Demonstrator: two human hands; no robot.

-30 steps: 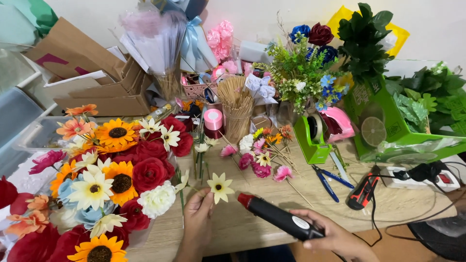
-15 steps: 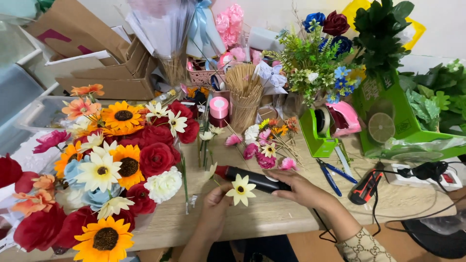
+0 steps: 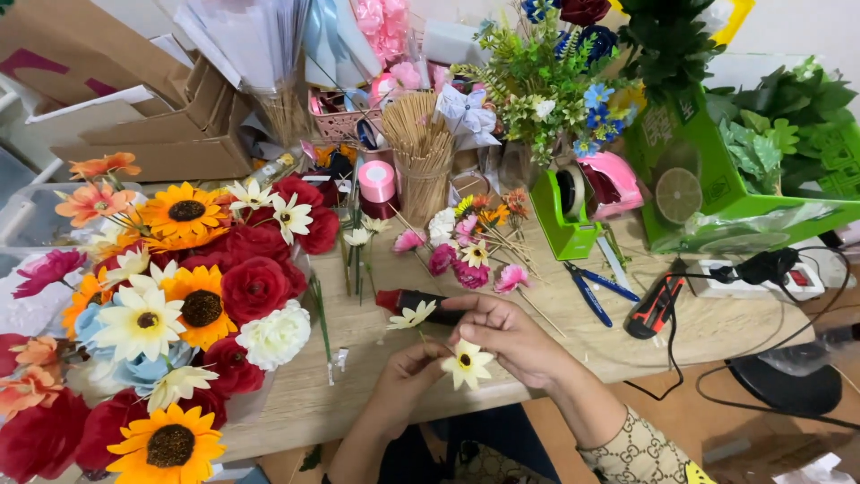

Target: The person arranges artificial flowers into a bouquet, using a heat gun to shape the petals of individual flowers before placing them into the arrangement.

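Pinching pale yellow daisy (image 3: 468, 365) between both hands: right hand (image 3: 511, 336) gripping petals above, left hand (image 3: 408, 376) holding stem side, glue gun (image 3: 421, 305) lying sideways just behind

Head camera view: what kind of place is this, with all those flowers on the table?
Probably a craft table for making artificial flower arrangements. A big pile of fabric flowers covers its left side, a jar of wooden sticks stands behind, and the left hand and right hand hold a small pale daisy.
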